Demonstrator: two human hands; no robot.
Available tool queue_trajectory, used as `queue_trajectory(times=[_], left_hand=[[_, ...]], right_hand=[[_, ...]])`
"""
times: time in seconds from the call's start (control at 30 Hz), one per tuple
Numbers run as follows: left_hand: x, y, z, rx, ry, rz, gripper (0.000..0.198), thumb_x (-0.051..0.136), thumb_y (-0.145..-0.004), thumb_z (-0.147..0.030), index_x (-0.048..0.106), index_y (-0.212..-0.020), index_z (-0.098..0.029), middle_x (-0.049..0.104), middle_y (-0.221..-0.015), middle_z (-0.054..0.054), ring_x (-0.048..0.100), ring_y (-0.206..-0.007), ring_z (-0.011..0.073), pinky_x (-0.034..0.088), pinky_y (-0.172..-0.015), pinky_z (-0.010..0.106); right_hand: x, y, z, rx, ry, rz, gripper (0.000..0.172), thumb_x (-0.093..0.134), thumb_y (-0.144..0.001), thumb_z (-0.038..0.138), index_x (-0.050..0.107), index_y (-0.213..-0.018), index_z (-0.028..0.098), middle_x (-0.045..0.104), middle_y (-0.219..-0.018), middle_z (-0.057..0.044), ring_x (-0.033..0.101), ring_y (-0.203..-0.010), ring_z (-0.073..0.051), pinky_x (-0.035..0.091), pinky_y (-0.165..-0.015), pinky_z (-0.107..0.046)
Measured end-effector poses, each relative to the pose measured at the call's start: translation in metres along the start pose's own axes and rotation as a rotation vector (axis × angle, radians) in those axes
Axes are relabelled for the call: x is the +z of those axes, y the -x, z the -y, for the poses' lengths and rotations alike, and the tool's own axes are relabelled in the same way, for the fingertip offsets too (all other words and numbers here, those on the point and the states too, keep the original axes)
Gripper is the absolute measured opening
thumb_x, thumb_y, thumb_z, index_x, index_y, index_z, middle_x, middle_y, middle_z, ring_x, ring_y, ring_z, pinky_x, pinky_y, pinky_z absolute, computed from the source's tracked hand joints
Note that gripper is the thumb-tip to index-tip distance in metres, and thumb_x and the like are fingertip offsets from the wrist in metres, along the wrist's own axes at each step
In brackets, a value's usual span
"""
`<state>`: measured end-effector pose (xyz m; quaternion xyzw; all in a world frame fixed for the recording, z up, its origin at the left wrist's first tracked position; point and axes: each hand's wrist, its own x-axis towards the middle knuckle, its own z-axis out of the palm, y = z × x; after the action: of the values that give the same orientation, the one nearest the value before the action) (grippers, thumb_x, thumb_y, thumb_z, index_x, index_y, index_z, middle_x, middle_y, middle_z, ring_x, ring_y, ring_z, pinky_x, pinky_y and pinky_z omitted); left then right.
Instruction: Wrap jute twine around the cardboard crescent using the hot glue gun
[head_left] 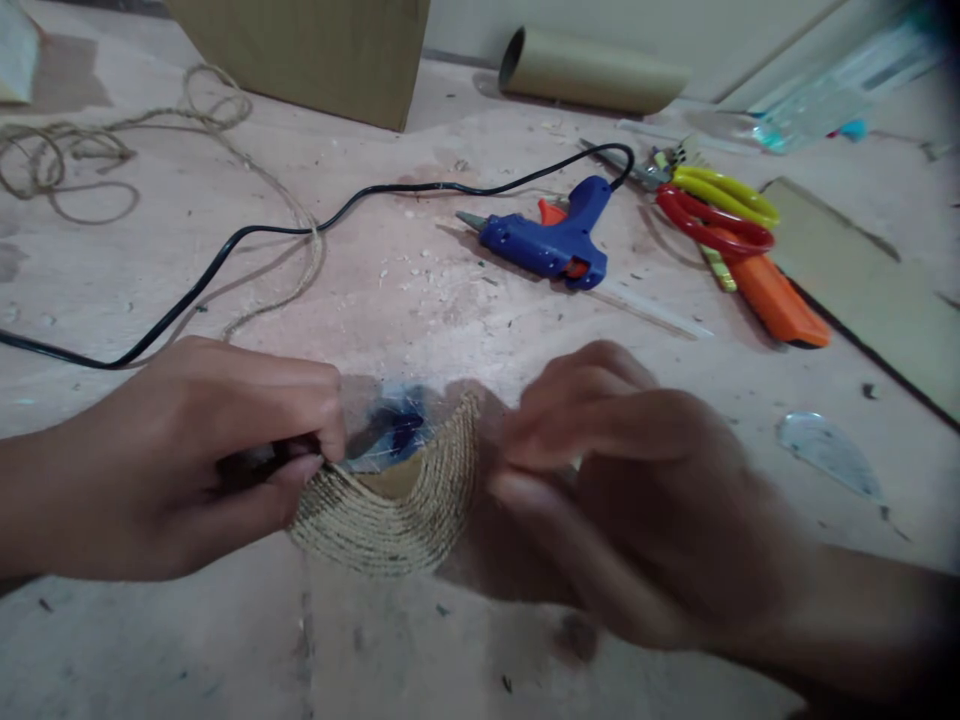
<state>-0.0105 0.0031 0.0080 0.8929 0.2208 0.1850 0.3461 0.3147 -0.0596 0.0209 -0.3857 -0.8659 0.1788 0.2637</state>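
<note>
A crescent-shaped cardboard piece covered with curved rows of twine (390, 530) is in the lower middle of the head view. My left hand (202, 460) pinches its left end between thumb and fingers. Just off the piece's right end, my right hand (637, 470) is closed, thumb against fingertips, and smeared by motion. Whatever is between those fingertips, if anything, cannot be made out. Some bare cardboard shows along the inner curve. Fine pale threads stretch over a dark blue patch (405, 430) behind the piece.
Beyond my hands lie a blue glue gun (547, 240) with its black cord (390, 190), and loose twine (311, 260). Right are scissors (716, 225), an orange-handled tool (780, 295), a cardboard sheet (885, 270) and clear plastic (829, 455). A cardboard tube (600, 75) lies at the back.
</note>
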Motion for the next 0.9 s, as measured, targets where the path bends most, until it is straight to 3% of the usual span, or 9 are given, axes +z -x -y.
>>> queue_trajectory(times=[0.07, 0.17, 0.3, 0.53, 0.67, 0.77, 0.9], left_hand=[[0.0, 0.001, -0.001, -0.003, -0.002, -0.006, 0.019, 0.052, -0.113, -0.016, 0.062, -0.102, -0.028, 0.064, -0.08, -0.005, 0.057, -0.065, 0.0147, 0.044, -0.061, 0.029], [0.0, 0.002, -0.001, -0.003, -0.007, -0.004, 0.022, 0.048, -0.113, -0.014, 0.063, -0.103, -0.027, 0.063, -0.081, -0.007, 0.056, -0.066, 0.0125, 0.042, -0.063, 0.027], [0.001, 0.003, 0.0, -0.02, -0.009, -0.006, 0.022, 0.052, -0.117, -0.022, 0.063, -0.098, -0.028, 0.063, -0.078, -0.008, 0.057, -0.063, 0.0118, 0.042, -0.061, 0.027], [0.0, 0.001, -0.001, -0.017, -0.036, 0.002, 0.024, 0.051, -0.119, -0.023, 0.061, -0.098, -0.028, 0.062, -0.078, -0.007, 0.057, -0.064, 0.0112, 0.043, -0.062, 0.025], [0.0, 0.0, 0.001, 0.0, -0.019, -0.005, 0.023, 0.051, -0.116, -0.02, 0.061, -0.097, -0.028, 0.064, -0.078, -0.006, 0.059, -0.064, 0.0121, 0.044, -0.061, 0.026], [-0.001, -0.001, 0.002, 0.011, -0.027, 0.023, 0.022, 0.051, -0.116, -0.018, 0.059, -0.099, -0.029, 0.066, -0.078, -0.005, 0.063, -0.065, 0.0147, 0.047, -0.062, 0.028], [-0.002, -0.002, 0.002, 0.028, -0.018, 0.025, 0.02, 0.051, -0.115, -0.017, 0.059, -0.1, -0.029, 0.068, -0.079, -0.004, 0.064, -0.064, 0.0152, 0.047, -0.061, 0.029]], right_hand=[[0.007, -0.007, 0.002, -0.11, 0.009, -0.062, 0.034, 0.069, -0.11, 0.018, 0.061, -0.142, 0.027, 0.081, -0.128, -0.003, 0.076, -0.114, -0.022, 0.062, -0.099, -0.042], [0.02, -0.011, 0.005, -0.243, 0.084, -0.068, 0.032, 0.064, -0.115, 0.02, 0.068, -0.147, 0.019, 0.078, -0.144, -0.008, 0.072, -0.131, -0.023, 0.057, -0.11, -0.044], [0.029, -0.012, 0.009, -0.203, 0.073, -0.028, 0.024, 0.056, -0.124, 0.024, 0.075, -0.138, 0.023, 0.077, -0.132, -0.004, 0.069, -0.118, -0.02, 0.054, -0.102, -0.045], [0.033, -0.022, 0.019, -0.183, 0.039, -0.044, 0.015, 0.066, -0.119, 0.013, 0.079, -0.122, 0.019, 0.082, -0.116, 0.0, 0.066, -0.108, -0.019, 0.052, -0.102, -0.045], [0.035, -0.024, 0.021, -0.17, 0.067, -0.068, 0.021, 0.06, -0.12, 0.012, 0.076, -0.11, 0.021, 0.082, -0.114, 0.001, 0.067, -0.102, -0.019, 0.049, -0.099, -0.045], [0.034, -0.023, 0.023, -0.159, 0.001, -0.015, 0.025, 0.056, -0.123, 0.013, 0.071, -0.105, 0.021, 0.08, -0.11, -0.001, 0.067, -0.101, -0.019, 0.048, -0.1, -0.045], [0.031, -0.022, 0.025, -0.251, -0.091, 0.005, 0.029, 0.048, -0.124, 0.01, 0.066, -0.104, 0.02, 0.073, -0.098, -0.002, 0.066, -0.099, -0.019, 0.052, -0.099, -0.044]])
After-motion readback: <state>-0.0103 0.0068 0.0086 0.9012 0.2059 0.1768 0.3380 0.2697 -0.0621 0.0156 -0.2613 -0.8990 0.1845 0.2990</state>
